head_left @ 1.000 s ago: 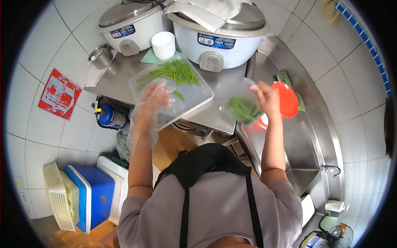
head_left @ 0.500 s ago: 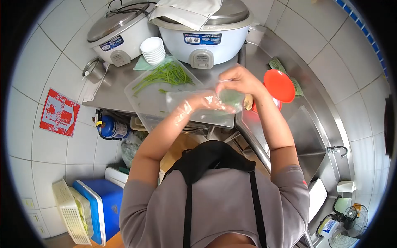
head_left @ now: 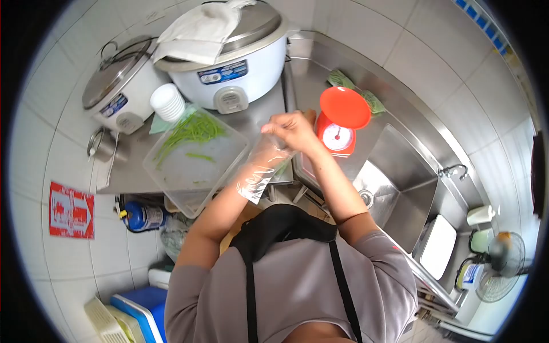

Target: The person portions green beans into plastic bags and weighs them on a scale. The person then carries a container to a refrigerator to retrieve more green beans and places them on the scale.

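A clear, shiny plastic bag covers my left hand and hangs loosely back over the wrist. My left fingers are mostly hidden behind my right hand and the plastic. With fingers curled and pinched, my right hand grips the plastic just beyond the left hand. Something green shows faintly below the hands, partly hidden. Left of them, a translucent plastic tray holds long green stems, bunched toward its far side, with a few loose pieces nearer its middle.
Two large rice cookers stand at the back, the bigger one with a white cloth on its lid. A stack of white bowls sits beside the tray. To the right are a red kitchen scale and a steel sink.
My view has turned right, uncovering the scale's dial and more of the sink. My hands have come closer together, the right now overlapping the left, and the plastic reaches down the left wrist.
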`<action>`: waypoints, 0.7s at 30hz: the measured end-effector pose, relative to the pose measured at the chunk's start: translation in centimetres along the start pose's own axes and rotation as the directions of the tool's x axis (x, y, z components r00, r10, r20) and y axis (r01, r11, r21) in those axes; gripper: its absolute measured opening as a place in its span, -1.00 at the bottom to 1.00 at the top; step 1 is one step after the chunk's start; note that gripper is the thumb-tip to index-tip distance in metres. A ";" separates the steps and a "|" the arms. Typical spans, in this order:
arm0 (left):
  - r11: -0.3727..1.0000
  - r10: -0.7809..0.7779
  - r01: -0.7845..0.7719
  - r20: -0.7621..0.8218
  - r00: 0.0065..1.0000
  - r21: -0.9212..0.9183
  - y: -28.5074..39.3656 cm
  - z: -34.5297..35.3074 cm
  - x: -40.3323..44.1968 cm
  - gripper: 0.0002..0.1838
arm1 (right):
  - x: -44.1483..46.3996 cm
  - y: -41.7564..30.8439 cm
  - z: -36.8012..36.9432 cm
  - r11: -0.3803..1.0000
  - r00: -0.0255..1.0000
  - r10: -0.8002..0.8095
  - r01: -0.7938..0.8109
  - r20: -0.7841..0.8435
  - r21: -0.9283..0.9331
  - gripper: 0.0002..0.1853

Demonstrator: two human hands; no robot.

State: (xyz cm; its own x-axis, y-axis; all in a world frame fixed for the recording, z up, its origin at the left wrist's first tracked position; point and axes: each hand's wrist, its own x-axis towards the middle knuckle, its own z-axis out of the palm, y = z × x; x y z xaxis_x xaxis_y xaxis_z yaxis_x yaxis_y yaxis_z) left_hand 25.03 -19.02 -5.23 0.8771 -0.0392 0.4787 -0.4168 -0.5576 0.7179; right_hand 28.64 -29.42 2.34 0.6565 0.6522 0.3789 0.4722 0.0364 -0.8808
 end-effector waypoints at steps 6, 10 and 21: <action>0.999 0.013 -0.015 -0.025 1.000 -0.051 -2.4 2.8 -0.4 -0.77 | -2.0 4.9 -3.2 0.980 0.991 -0.027 0.000 0.129 0.200 -0.64; 0.977 0.006 -0.015 0.042 0.999 0.211 -2.9 2.6 -0.2 -0.83 | -0.3 2.3 -6.3 0.989 0.987 0.145 -0.145 -0.064 0.007 -0.54; 0.900 0.228 -0.230 0.051 0.972 0.371 -1.2 0.3 0.4 -0.80 | -4.3 2.9 -5.4 0.762 0.809 0.404 -0.039 0.427 -0.646 -0.76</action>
State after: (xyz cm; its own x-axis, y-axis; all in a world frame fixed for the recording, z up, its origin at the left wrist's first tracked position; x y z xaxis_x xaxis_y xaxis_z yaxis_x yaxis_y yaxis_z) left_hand 25.97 -18.57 -6.08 0.7702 -0.2072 0.6032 -0.4883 -0.8000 0.3487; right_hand 30.35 -36.18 -0.29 0.4702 0.8660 -0.1703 0.7144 -0.4867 -0.5027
